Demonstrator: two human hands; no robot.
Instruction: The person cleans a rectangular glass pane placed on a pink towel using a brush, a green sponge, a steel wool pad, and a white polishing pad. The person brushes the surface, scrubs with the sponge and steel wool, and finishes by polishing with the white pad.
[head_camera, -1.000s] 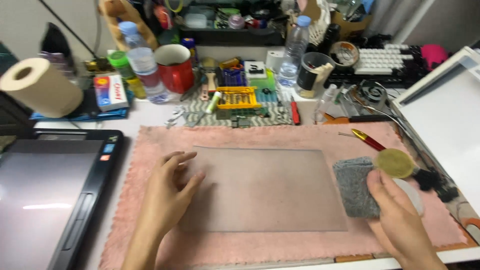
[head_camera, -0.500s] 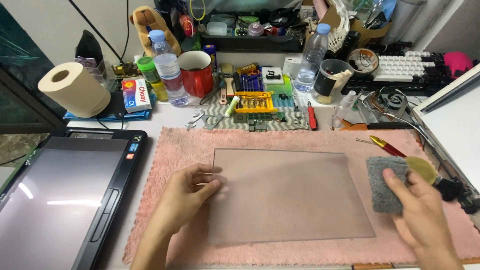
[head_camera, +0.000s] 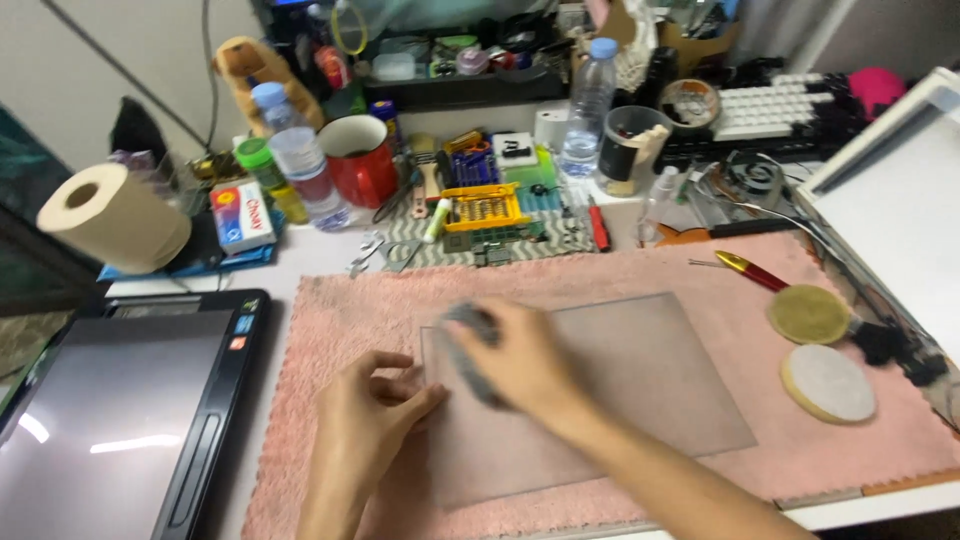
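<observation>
Cluttered desk, pink fluffy towel (head_camera: 330, 320) spread out, and the right hand (head_camera: 525, 360) clutches a grey sponge pad (head_camera: 468, 345) at nine o'clock on the clear rectangular sheet (head_camera: 620, 400), left hand (head_camera: 365, 420) pinning its edge with spread fingers, most of the sheet unwiped.

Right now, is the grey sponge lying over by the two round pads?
No, the right hand presses the grey sponge on the clear sheet.
</observation>
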